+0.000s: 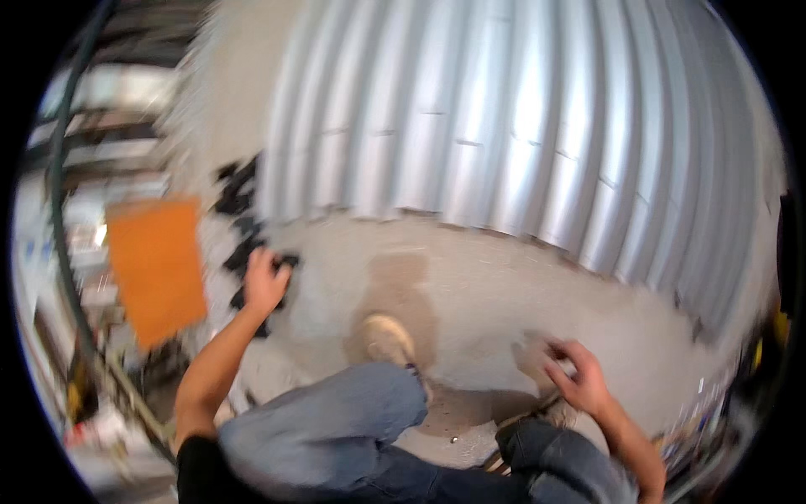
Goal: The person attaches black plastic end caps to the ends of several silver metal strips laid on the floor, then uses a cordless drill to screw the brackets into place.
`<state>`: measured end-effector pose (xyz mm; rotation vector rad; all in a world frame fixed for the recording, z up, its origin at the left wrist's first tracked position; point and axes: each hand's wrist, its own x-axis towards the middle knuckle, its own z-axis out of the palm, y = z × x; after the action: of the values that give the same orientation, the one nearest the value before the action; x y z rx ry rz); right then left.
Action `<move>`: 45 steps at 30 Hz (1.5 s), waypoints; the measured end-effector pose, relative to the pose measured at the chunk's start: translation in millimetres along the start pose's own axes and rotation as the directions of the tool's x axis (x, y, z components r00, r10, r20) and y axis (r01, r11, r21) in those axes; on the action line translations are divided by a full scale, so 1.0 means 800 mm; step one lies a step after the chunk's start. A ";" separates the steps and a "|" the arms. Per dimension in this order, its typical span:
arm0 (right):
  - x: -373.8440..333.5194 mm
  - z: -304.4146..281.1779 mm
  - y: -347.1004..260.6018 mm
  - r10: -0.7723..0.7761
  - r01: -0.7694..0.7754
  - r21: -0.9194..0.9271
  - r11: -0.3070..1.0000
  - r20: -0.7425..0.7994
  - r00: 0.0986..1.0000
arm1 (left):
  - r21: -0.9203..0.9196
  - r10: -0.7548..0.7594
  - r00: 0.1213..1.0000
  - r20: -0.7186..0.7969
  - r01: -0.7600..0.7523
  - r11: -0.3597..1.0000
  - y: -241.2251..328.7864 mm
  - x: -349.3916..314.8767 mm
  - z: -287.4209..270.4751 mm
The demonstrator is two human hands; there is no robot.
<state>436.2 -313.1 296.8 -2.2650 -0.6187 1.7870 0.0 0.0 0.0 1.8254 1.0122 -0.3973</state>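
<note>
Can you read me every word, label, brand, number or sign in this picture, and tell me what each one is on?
There are none I can read.
Orange panel: no readable lettering; the picture is blurred.
Corrugated metal sheeting: short dark marks, no readable text.
Black pieces by the left hand: no readable text.
Clutter at far left: too small and blurred to tell.

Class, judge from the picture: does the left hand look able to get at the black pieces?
Most likely yes: the left hand is right at the black pieces, with nothing visible blocking it, though blur hides whether it touches them.
</note>
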 end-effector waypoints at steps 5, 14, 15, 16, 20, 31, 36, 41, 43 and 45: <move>-0.083 0.123 -0.272 0.168 -0.283 -0.359 0.890 -0.319 0.933 | -0.718 0.660 0.423 0.621 -0.030 0.695 0.166 0.140 -0.024; 0.177 0.613 -0.350 -0.090 0.657 0.665 0.355 -0.676 0.732 | 0.088 0.139 0.567 0.812 -0.354 0.931 0.139 -0.047 -0.342; 0.170 0.470 -0.218 -0.022 0.730 0.574 0.370 -0.780 0.625 | -0.071 0.369 0.594 0.715 -0.463 0.883 0.262 -0.009 -0.247; 0.160 0.425 -0.113 0.172 0.688 0.524 0.502 -0.840 0.515 | -0.125 0.463 0.572 0.677 -0.531 0.838 0.302 0.010 -0.161; 0.202 0.456 0.214 0.723 0.557 0.692 0.460 -0.656 0.218 | 0.038 0.512 0.364 0.778 -0.841 0.540 0.271 0.015 -0.018; 0.236 0.272 0.385 0.589 0.422 0.473 0.774 -0.783 -0.202 | 0.411 0.337 0.612 0.715 -0.759 0.506 0.371 0.069 0.003; 0.231 0.263 0.398 0.514 0.437 0.405 0.803 -0.842 -0.165 | 0.298 0.576 0.368 0.730 -0.930 0.217 0.442 0.091 0.093; 0.223 0.256 0.391 0.528 0.508 0.363 0.781 -0.819 -0.227 | 0.104 0.750 0.020 0.661 -0.992 -0.065 0.552 0.121 0.276; 0.219 0.261 0.393 0.557 0.551 0.371 0.748 -0.802 -0.216 | 0.092 0.757 -0.097 0.646 -0.975 -0.203 0.585 0.113 0.350; 0.221 0.257 0.386 0.596 0.619 0.383 0.685 -0.784 -0.174 | 0.155 0.747 -0.197 0.635 -0.915 -0.373 0.613 0.116 0.399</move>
<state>334.4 -534.7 -33.9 -1.9391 0.4742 -0.4770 491.1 -321.1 80.4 2.4098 -1.2896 0.1404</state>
